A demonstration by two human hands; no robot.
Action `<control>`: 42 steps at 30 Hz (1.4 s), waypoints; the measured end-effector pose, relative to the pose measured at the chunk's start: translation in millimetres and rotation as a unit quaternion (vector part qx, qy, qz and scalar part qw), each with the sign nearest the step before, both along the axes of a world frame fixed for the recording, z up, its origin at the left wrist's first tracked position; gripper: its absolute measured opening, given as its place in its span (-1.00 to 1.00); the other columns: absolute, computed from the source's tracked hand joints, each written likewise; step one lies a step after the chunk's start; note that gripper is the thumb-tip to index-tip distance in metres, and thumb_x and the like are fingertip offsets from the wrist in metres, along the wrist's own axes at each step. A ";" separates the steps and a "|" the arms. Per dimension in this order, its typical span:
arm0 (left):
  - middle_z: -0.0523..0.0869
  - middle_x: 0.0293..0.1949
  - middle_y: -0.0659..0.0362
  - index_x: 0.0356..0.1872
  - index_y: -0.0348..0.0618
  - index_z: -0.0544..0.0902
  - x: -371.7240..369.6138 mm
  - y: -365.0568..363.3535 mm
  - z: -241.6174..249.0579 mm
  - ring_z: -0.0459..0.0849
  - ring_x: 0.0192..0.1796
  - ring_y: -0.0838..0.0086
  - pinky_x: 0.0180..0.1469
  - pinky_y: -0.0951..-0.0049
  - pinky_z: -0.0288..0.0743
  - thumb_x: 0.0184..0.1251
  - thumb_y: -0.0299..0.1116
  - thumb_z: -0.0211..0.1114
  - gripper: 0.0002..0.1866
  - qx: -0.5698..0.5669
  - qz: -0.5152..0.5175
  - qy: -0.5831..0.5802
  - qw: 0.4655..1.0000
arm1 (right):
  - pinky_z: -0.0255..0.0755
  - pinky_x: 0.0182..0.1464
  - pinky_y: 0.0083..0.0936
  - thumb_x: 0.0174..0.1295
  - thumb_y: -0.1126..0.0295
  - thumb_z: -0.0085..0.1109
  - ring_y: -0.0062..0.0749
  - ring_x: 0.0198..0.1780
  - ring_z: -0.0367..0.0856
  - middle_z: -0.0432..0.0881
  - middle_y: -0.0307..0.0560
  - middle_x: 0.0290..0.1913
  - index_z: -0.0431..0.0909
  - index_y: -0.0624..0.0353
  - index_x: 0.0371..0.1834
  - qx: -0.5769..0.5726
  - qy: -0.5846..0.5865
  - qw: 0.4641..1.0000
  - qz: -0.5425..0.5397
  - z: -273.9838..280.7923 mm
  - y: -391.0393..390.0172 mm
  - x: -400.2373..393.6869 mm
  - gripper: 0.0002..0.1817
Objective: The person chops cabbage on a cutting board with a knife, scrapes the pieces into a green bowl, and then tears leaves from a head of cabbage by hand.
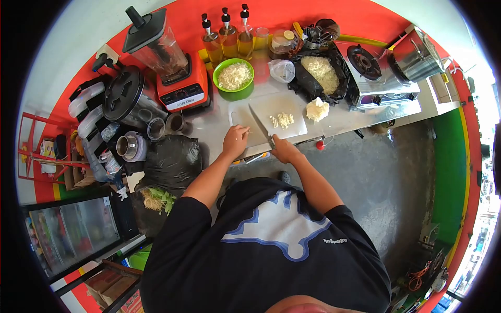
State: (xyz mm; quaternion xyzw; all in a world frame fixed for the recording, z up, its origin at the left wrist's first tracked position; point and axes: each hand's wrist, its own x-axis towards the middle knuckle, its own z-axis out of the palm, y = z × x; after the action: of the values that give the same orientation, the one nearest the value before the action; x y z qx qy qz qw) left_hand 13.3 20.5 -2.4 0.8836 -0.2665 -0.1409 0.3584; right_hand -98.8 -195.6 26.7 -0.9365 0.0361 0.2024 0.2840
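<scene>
From where I stood, the shiny steel counter (212,121) bore a white cutting board (293,100), green plastic bowl (237,94) and red-based blender (181,83).

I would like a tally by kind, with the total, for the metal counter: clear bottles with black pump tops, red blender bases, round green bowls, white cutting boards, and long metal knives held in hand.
Bottles: 3
Blender base: 1
Bowl: 1
Cutting board: 1
Held knife: 1
Total: 7

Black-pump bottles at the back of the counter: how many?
3, in a row by the red wall: a clear bottle with a black pump top nearest the red-based blender, a second bottle beside it, a third bottle rightmost. No others visible.
</scene>
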 end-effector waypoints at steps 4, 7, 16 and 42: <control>0.70 -0.11 0.09 0.07 -0.16 0.70 -26.0 1.2 10.7 0.59 0.11 0.11 0.14 0.21 0.49 0.23 -0.38 0.41 -0.63 -0.038 0.065 -0.140 0.987 | 0.47 0.12 0.12 0.27 0.36 0.20 0.44 0.06 0.60 0.62 0.59 -0.09 0.23 0.36 0.11 -0.018 0.014 0.995 -0.096 -1.3 -20.5 -8.3 -0.53; 0.70 -0.12 0.07 -0.01 -0.20 0.71 -29.0 -2.7 14.7 0.59 0.12 0.12 0.18 0.20 0.48 0.22 -0.39 0.42 -0.69 -0.007 0.088 -0.091 0.992 | 0.46 0.12 0.13 0.27 0.37 0.20 0.44 0.06 0.60 0.63 0.57 -0.09 0.24 0.36 0.08 -0.027 0.016 0.992 -0.121 -1.9 -37.6 -13.2 -0.56; 0.70 -0.25 0.07 -0.27 -0.19 0.74 -22.0 -44.8 4.7 0.71 -0.14 0.11 -0.07 0.18 0.58 0.15 -0.44 0.42 -0.87 -0.071 0.075 -0.023 0.994 | 0.47 0.09 0.12 0.31 0.30 0.20 0.42 0.03 0.62 0.66 0.51 -0.12 0.29 0.30 0.05 -0.006 -0.027 0.999 -0.030 17.4 -40.8 -17.6 -0.59; 0.69 -0.10 0.15 -0.03 -0.18 0.70 -41.3 -20.7 38.2 0.66 0.05 0.15 0.03 0.19 0.63 0.16 -0.64 0.11 -0.64 0.163 -0.076 -0.138 0.974 | 0.61 0.14 -0.14 0.23 0.43 0.23 0.13 0.14 0.71 0.69 0.34 0.05 0.36 0.43 0.11 -0.161 0.123 0.977 0.066 72.6 16.9 10.9 -0.55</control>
State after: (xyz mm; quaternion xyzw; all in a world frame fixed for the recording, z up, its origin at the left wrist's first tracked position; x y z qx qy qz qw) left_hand -28.0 -0.2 35.8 0.9181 -0.3532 -0.0862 0.1580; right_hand -87.9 -178.8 99.3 -0.9384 0.0410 0.3254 0.1090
